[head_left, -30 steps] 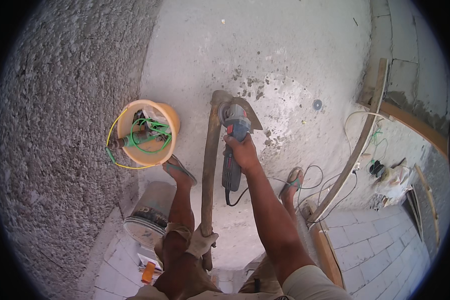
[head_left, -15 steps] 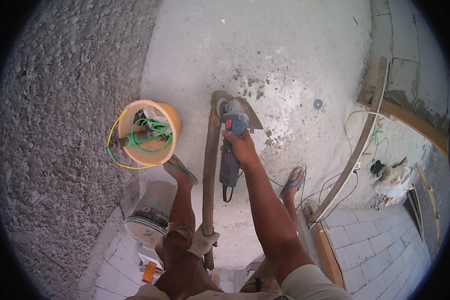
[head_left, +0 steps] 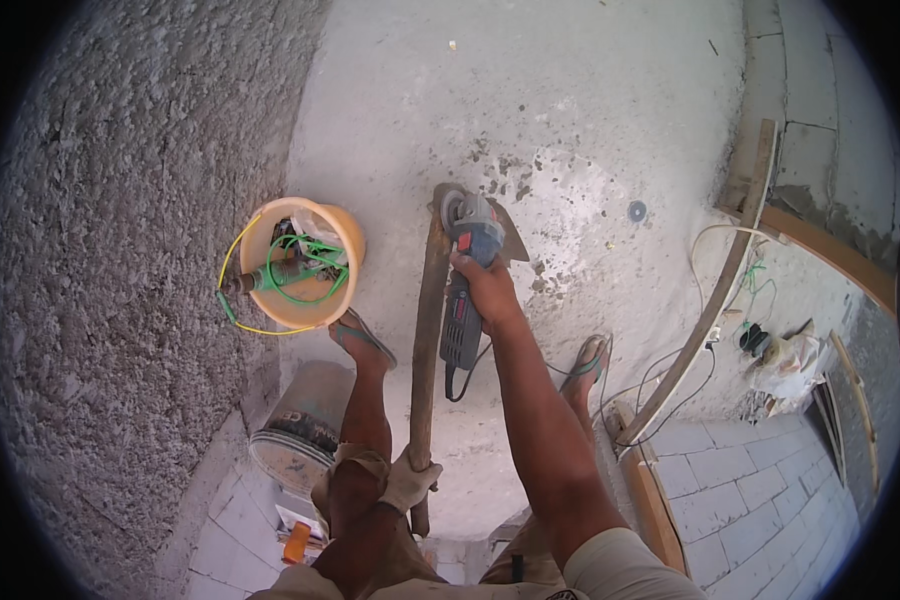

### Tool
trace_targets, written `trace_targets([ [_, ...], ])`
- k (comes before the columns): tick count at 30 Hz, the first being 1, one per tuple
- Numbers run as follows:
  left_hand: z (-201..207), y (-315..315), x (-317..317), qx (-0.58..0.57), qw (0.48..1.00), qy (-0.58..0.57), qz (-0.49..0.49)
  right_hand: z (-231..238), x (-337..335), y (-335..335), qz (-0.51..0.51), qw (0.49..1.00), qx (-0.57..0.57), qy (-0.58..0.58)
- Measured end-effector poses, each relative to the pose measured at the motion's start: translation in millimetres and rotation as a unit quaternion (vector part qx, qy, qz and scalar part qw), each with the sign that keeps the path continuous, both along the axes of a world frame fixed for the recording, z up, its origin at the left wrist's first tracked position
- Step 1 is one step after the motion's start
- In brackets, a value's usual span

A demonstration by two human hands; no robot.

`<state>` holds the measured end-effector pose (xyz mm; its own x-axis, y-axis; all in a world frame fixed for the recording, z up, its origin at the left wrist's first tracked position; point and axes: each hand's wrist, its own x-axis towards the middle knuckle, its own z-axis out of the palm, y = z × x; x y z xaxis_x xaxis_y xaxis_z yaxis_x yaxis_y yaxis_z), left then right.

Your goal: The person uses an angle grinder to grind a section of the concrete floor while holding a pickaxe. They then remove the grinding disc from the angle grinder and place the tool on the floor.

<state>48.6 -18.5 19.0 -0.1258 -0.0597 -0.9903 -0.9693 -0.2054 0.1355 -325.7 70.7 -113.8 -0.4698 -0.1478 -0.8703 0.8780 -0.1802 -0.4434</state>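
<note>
My right hand (head_left: 488, 290), bare, is wrapped round the body of a grey angle grinder (head_left: 461, 330). The grinder's disc (head_left: 452, 208) lies against or just over the head end of a hoe, whose flat metal blade (head_left: 509, 232) shows partly behind the tool. My gloved left hand (head_left: 408, 484) grips the hoe's long wooden handle (head_left: 426, 370) near its lower end. The handle runs up between my legs to the blade. A power cord (head_left: 480, 360) leaves the grinder's rear toward the right. Whether the disc touches metal or wood I cannot tell.
A peach-coloured bucket (head_left: 354, 238) with a green power tool (head_left: 282, 273) and green cord stands left. Nearer is a grey bucket (head_left: 322, 390). Right lie a loose disc (head_left: 637, 211), a long wooden strip (head_left: 710, 325), cables and a plastic bag (head_left: 790, 362). A rough wall (head_left: 150, 200) rises left.
The grinder's head and the hoe's upper end have shifted slightly right in view. Both hands keep their holds.
</note>
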Motion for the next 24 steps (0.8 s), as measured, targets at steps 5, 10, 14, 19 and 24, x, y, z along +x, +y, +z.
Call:
trace_targets([
  [5, -0.2, -0.7, -4.0, -0.005, 1.000, 0.002, -0.010, 1.5, -16.2, 5.2, -0.027, 1.000, -0.013, -0.005],
  [10, 3.9, -4.4, 0.2, -0.004, 1.000, -0.003, -0.012, 32.9, 12.1, 38.8, 0.000, 0.992, -0.064, -0.113],
  [14, 1.6, -0.8, 3.2, -0.009, 1.000, 0.004, -0.015, 34.9, 20.1, 42.3, 0.024, 0.997, -0.036, -0.071],
  [19, 0.9, 2.6, -0.5, -0.015, 0.999, 0.009, -0.028, 15.8, -4.8, 33.8, 0.023, 0.998, 0.002, -0.057],
  [24, -0.5, 2.0, 6.6, -0.026, 0.999, 0.010, -0.028, 14.4, 2.6, 30.5, 0.054, 0.998, -0.010, -0.033],
])
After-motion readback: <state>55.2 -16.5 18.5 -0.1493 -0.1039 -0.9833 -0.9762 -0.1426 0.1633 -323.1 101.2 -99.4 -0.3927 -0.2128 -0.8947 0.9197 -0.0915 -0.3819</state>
